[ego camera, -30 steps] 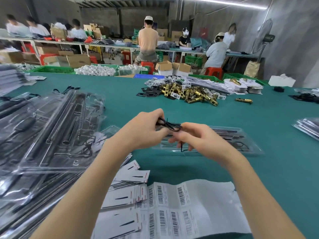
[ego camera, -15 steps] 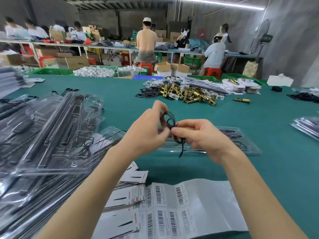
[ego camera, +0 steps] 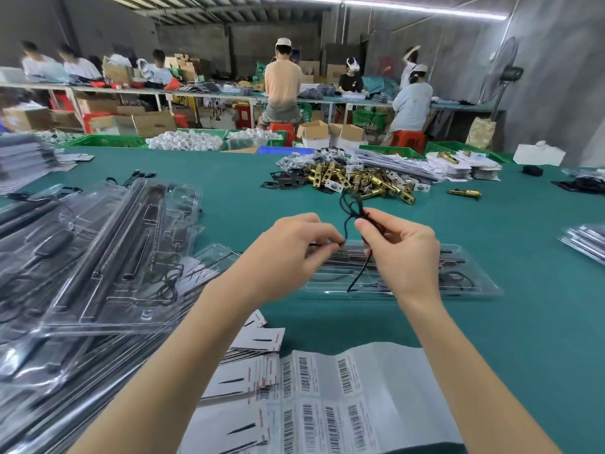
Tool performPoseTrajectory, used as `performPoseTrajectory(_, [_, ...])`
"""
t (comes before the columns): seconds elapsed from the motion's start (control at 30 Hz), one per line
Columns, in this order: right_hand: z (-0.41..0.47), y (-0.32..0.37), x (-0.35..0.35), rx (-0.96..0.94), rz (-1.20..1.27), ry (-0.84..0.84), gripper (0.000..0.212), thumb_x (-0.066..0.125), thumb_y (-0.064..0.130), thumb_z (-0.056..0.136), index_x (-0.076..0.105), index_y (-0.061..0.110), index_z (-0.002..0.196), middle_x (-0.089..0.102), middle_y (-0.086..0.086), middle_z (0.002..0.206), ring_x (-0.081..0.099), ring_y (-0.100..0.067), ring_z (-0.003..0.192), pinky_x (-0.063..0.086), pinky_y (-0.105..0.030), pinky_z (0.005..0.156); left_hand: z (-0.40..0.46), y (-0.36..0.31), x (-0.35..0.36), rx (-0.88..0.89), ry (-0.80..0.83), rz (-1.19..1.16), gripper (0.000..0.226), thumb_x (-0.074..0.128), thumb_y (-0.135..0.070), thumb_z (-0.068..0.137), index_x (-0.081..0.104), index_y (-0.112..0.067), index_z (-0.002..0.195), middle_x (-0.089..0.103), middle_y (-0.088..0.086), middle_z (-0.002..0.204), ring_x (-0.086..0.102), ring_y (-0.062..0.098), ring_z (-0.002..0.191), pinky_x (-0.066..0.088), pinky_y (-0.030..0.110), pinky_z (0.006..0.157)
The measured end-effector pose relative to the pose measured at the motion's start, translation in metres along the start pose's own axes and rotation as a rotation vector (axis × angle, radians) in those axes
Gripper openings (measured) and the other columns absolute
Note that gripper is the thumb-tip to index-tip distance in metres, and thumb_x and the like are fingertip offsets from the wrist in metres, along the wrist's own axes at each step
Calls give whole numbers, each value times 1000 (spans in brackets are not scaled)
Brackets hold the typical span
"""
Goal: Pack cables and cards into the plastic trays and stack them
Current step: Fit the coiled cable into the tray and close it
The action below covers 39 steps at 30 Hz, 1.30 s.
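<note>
Now cable between both hands

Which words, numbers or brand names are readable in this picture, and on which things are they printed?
None can be read with confidence.
Barcode label sheet: bars and small print, too small to read.
Cards: red print along one edge, too blurred to read.
Green crates and cardboard boxes: no legible marking.
</note>
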State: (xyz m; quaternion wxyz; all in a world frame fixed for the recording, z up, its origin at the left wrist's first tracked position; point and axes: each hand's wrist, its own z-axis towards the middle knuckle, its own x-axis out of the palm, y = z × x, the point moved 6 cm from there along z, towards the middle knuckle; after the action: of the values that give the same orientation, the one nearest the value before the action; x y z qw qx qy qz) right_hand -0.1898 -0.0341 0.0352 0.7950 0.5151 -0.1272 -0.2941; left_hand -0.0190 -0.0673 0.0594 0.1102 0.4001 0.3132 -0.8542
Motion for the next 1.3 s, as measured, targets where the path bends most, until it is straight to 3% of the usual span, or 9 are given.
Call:
performPoseTrajectory(0.2, [-12, 13, 29, -230, -192, 531, 27, 63, 1, 93, 77, 24, 94, 65, 13, 73, 58, -4, 57, 47, -21, 59, 1, -11, -9, 119, -16, 22, 11, 66, -30, 96, 76, -26, 95, 54, -9, 85, 50, 5, 72, 42, 31, 66])
performPoseTrajectory(0.33, [-20, 5, 37, -30, 19, 766, 24, 53, 14, 91, 75, 16, 98, 46, 1, 69, 35, -16, 63, 27, -27, 58, 1, 1, -19, 31, -137, -90, 6, 74, -32, 90, 80, -30, 90, 61, -10, 86, 60, 7, 79, 44, 25, 69])
performPoseTrajectory(0.47, [-21, 1, 41, 92, 158, 744, 30, 65, 43, 90, 78, 16, 96, 44, 3, 67, 32, -13, 61, 28, -26, 57, 1, 16, -20, -110, -199, -292, 3, 81, -32, 83, 81, -34, 85, 70, -9, 83, 63, 10, 75, 47, 31, 65])
performPoseTrajectory(0.73, [-22, -9, 43, 339, 481, 683, 26, 74, 19, 77, 63, 10, 98, 74, -8, 82, 67, -12, 75, 50, -16, 61, -8, 45, 12, -448, 55, -1141, 15, 67, -28, 86, 78, -19, 90, 71, 0, 82, 66, 9, 67, 51, 18, 59])
performPoseTrajectory(0.87, [-22, -8, 43, 442, 771, 615, 21, 67, 15, 82, 62, 6, 99, 71, -4, 80, 60, -6, 63, 51, -13, 59, -9, 48, 26, -467, 115, -1460, 17, 61, -20, 95, 77, -18, 98, 67, -1, 90, 51, 6, 68, 40, 15, 57])
performPoseTrajectory(0.97, [-13, -17, 39, 507, 886, 392, 25, 69, 18, 82, 64, 4, 102, 73, -1, 82, 63, -5, 64, 53, -12, 58, -7, 48, 37, -486, -21, -1153, 15, 61, -7, 97, 74, -12, 103, 67, 2, 85, 46, 7, 59, 40, 16, 55])
performPoseTrajectory(1.1, [-3, -33, 19, 344, 435, 105, 14, 75, 11, 88, 63, 6, 94, 77, -6, 81, 69, -9, 64, 52, -17, 57, -4, 35, 32, -421, 25, -437, 12, 67, -17, 94, 78, -21, 96, 70, -11, 63, 57, 1, 53, 43, 8, 55])
performPoseTrajectory(1.2, [-4, -32, 15, 188, 131, 159, 14, 80, 12, 85, 67, 8, 91, 76, -7, 75, 70, -14, 61, 53, -19, 57, 1, 17, 16, -233, 56, -74, 15, 68, -17, 89, 81, -24, 92, 67, -17, 60, 58, -7, 55, 38, 2, 57])
performPoseTrajectory(1.3, [-9, -31, 24, 229, 81, 429, 6, 78, 11, 86, 73, 11, 86, 76, -9, 75, 69, -15, 61, 53, -20, 58, 4, 9, -2, -107, -12, -83, 10, 77, -18, 84, 82, -26, 87, 74, -15, 71, 64, -8, 65, 42, 3, 64])
